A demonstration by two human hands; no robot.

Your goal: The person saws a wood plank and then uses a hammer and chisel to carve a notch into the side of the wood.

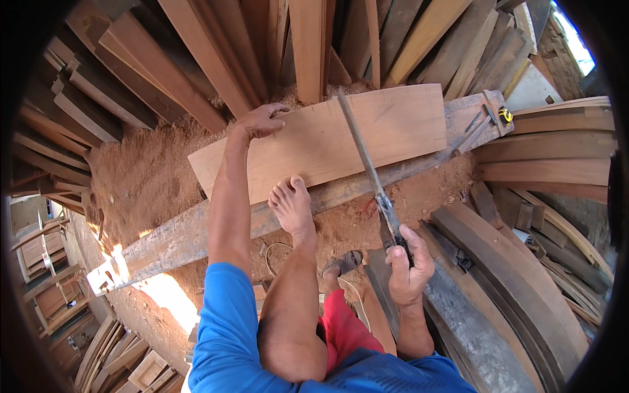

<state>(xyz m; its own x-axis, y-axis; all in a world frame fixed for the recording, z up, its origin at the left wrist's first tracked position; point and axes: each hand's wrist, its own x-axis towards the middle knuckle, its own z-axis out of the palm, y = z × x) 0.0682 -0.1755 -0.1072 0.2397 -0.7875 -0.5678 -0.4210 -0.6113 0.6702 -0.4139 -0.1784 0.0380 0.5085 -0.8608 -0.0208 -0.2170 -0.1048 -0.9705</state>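
Observation:
A wide, flat reddish wooden board (386, 121) with pencil marks lies on a long worn plank bench (177, 232). My left hand (259, 122) rests at the board's far edge, fingers stretched out to the right and not wrapped round anything. Closed round a dark handle, my right hand (411, 265) holds a handsaw (363, 147), seen nearly edge-on. Its long narrow blade reaches across the board to the far edge; whether the teeth touch the wood, I cannot tell. My bare foot (291, 206) presses on the board's near edge.
A yellow-and-black tape measure (505, 115), a pencil-like stick and a hammer-like tool lie on the bench's right end. Upright planks (311, 49) stand along the far side. Curved timbers (517, 281) are stacked at right. Sawdust (154, 170) covers the ground.

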